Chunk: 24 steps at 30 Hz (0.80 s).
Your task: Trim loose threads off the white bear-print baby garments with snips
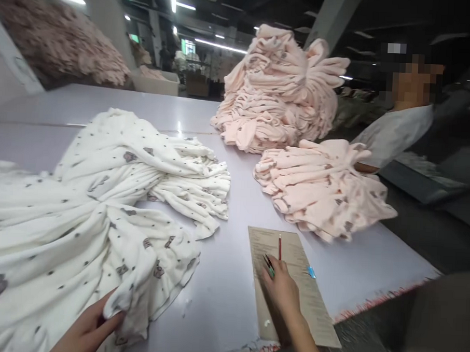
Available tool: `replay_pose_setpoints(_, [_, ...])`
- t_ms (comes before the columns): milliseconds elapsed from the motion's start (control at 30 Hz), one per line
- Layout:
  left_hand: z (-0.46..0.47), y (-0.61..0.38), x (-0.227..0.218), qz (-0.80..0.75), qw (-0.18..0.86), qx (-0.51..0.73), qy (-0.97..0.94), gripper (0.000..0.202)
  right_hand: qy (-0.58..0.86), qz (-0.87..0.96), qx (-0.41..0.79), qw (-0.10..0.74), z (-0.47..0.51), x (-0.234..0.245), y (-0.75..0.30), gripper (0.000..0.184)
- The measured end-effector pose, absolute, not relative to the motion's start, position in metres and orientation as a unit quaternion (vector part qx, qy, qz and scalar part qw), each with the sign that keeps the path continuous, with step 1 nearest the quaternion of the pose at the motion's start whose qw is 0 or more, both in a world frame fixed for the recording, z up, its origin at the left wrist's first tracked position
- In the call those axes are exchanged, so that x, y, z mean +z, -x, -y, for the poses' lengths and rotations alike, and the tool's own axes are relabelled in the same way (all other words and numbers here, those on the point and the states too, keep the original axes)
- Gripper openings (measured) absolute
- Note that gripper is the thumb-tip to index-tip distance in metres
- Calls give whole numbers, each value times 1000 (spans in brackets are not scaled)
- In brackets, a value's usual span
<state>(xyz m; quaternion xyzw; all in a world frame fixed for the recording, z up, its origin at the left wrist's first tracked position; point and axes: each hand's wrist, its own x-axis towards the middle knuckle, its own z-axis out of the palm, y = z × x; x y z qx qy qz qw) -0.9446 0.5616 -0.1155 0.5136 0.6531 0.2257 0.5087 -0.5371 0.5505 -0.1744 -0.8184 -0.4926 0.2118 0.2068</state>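
Observation:
White fleece fabric [80, 231] with dark dots and small printed figures lies in gathered bundles on the left. My left hand [90, 323] is closed on a folded edge of it, thumb and fingers pinching the cloth. On the right, my right hand [282, 289] is over a brown printed board [311, 304]. Its fingers are around small thread snips [269, 265] with dark tips and a green part; the rest of the tool is hidden by the hand. A red pencil [280, 247] lies on the board just beyond my fingers.
Pink fabric in a tall stack [277, 95] and a smaller tied bundle [324, 187] sit on the pale table [230, 279]. Someone in a white top [396, 134] is at the right edge. A blue clip-like piece [311, 272] is on the board. More pink cloth [58, 36] is heaped back left.

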Motion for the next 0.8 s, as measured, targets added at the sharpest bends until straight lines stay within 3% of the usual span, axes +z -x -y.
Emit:
replay_pose_setpoints(233, [-560, 922, -89, -629, 550, 309, -454, 28, 541, 676, 366, 340, -553, -144, 729, 19])
replay_pose_setpoints(400, [-558, 938, -91, -591, 556, 279, -513, 30, 456, 622, 425, 473, -552, -134, 797, 8])
replay_pose_setpoints(600, [-559, 946, -89, -570, 332, 380, -649, 40, 397, 630, 457, 487, -551, -107, 784, 9])
replay_pose_setpoints(700, [-565, 942, -83, -529, 441, 341, -640, 24, 403, 573, 522, 486, -554, -100, 771, 12])
replay_pose_setpoints(800, [-572, 938, -76, -504, 583, 295, -565, 21, 442, 435, 614, 488, -561, -103, 762, 11])
